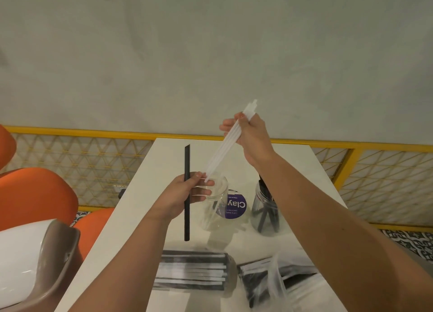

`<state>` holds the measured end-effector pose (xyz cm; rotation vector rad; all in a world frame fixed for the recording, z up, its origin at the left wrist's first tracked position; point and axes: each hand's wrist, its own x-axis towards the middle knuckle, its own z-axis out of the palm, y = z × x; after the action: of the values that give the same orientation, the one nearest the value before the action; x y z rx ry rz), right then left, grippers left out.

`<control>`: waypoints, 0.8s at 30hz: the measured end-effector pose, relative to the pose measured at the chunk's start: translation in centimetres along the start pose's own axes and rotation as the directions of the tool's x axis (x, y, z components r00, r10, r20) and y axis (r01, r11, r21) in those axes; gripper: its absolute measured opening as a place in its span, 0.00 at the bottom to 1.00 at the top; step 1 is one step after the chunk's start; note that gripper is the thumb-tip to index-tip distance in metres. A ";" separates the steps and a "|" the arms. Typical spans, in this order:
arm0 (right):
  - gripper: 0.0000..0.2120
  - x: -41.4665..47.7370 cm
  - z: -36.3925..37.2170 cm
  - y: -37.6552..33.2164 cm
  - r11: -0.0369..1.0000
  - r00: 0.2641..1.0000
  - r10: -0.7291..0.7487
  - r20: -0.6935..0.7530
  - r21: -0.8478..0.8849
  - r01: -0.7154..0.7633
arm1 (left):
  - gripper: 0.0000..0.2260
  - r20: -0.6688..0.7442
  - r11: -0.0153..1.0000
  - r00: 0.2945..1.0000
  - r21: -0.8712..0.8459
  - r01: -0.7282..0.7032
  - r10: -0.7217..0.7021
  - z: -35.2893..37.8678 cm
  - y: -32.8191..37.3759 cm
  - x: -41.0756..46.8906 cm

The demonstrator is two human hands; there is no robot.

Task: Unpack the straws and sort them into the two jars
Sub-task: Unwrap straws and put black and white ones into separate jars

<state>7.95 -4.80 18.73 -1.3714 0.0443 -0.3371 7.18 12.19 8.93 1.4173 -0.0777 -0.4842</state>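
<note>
Currently right hand (251,133) grips white straws (220,152), tips at the clear jar (222,187) mouth; left hand (173,197) grips one black straw (187,162) upright.

Soft, even indoor light, a little dim and warm, I'd say from overhead. The desk (138,206) washes out pale towards 12 o'clock. A grey shadow pools just under the clear jar (218,218). Edges bow at 3 and 9 o'clock. The straw packets (192,274) at 6 o'clock look smeared.
</note>
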 end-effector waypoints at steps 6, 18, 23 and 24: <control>0.11 0.3 0.6 3.1 0.987 0.991 -0.131 -0.023 -0.094 0.128 | 0.11 -0.240 0.996 0.969 0.077 -0.044 0.061 -1.6 -0.4 0.4; 0.15 -1.3 0.1 8.3 0.851 0.986 0.088 0.143 -0.525 0.000 | 0.10 -0.153 0.990 0.980 0.076 -0.118 0.128 0.7 -0.6 0.9; 0.14 -1.3 -0.5 4.9 0.880 0.985 0.017 0.174 -0.470 0.068 | 0.08 -0.056 0.980 0.985 0.121 -0.158 0.165 2.9 -0.2 0.9; 0.13 -1.4 -0.7 4.1 0.875 0.977 0.030 0.210 -0.477 0.076 | 0.07 -0.031 0.978 0.985 0.122 -0.166 0.171 3.5 -0.1 1.0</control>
<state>7.34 -4.46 14.45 -1.9033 -0.0698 -0.2025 6.85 8.53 9.17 1.5224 -0.1949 -0.3139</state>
